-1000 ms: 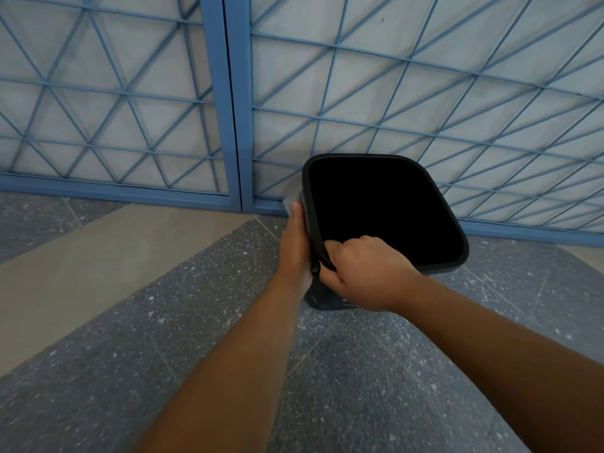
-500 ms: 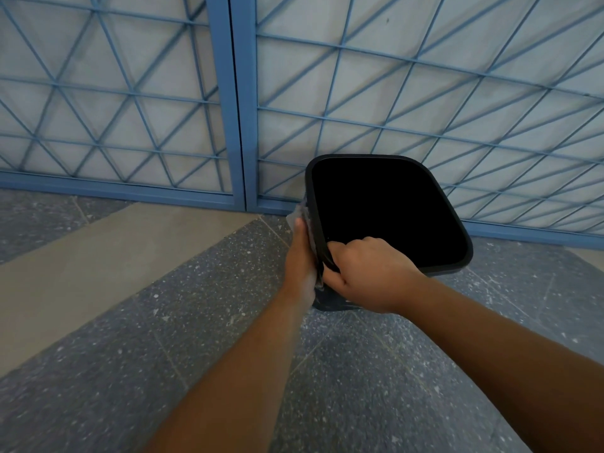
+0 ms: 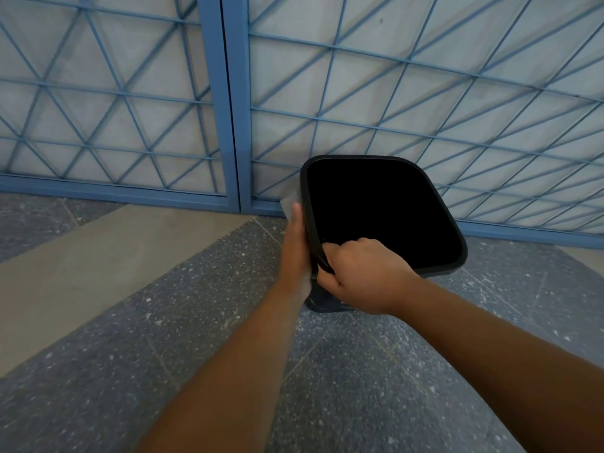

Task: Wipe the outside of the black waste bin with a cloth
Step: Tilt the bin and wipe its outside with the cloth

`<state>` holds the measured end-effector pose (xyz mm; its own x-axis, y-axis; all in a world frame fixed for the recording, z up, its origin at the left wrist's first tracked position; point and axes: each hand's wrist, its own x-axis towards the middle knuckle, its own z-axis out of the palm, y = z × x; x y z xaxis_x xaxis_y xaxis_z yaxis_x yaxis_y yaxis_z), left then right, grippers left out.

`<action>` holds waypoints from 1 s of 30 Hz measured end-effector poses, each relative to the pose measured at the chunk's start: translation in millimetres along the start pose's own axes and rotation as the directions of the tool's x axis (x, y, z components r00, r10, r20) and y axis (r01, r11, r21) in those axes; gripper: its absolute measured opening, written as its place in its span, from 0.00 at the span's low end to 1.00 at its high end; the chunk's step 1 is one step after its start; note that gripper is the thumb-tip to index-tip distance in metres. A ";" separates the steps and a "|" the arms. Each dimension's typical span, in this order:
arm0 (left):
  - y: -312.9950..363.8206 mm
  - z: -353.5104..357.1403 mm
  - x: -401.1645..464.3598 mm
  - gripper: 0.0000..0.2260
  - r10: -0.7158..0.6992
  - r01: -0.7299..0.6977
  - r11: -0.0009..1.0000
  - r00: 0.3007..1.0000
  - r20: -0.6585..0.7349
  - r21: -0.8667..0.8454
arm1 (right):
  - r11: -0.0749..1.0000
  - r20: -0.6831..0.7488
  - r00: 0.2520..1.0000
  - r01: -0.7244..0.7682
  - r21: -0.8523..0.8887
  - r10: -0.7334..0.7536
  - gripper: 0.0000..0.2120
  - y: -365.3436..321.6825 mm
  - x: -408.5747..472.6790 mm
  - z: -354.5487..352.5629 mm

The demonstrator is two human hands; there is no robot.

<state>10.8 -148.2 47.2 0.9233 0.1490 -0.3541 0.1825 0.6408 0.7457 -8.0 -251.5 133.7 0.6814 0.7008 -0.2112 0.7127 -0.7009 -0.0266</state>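
The left hand (image 3: 295,246) has slid further up the bin (image 3: 385,217) wall since a moment ago, fingers flat, pressing the pale cloth (image 3: 289,201) on it, so that side looks about wiped. The right hand (image 3: 362,276) stays curled over the near rim, holding the smooth, rounded-square plastic bin tilted on the speckled floor (image 3: 163,338) by the blue grille (image 3: 228,103).

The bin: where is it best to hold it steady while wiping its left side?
Grip the bin's near rim corner from above, fingers inside, as the right hand does. The rim is thin and open, and this leaves the left wall free for the cloth.
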 end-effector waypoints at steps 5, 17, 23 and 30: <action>11.0 3.9 2.5 0.18 -0.016 0.019 0.998 0.999 -0.047 0.059 | 1.000 0.014 1.000 -0.004 0.000 0.004 0.12 0.8 1.3 0.3; -20.2 -3.6 -13.9 0.20 0.028 -0.027 1.000 0.985 -0.168 0.005 | 1.000 0.004 1.000 0.000 0.012 0.000 0.13 1.7 1.3 1.5; -0.9 0.0 -3.4 0.21 0.040 -0.038 0.999 0.996 -0.077 0.025 | 1.000 -0.010 1.000 -0.003 -0.015 0.002 0.12 0.9 1.0 2.0; 4.1 2.5 -0.9 0.20 -0.010 0.010 1.000 0.995 -0.095 0.003 | 1.000 -0.014 1.000 -0.005 -0.020 0.004 0.12 0.6 0.6 1.4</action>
<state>11.5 -147.6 52.0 0.8851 0.2136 -0.4135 0.1932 0.6397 0.7439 -7.3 -251.6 132.2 0.6868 0.6995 -0.1972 0.7126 -0.7015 -0.0064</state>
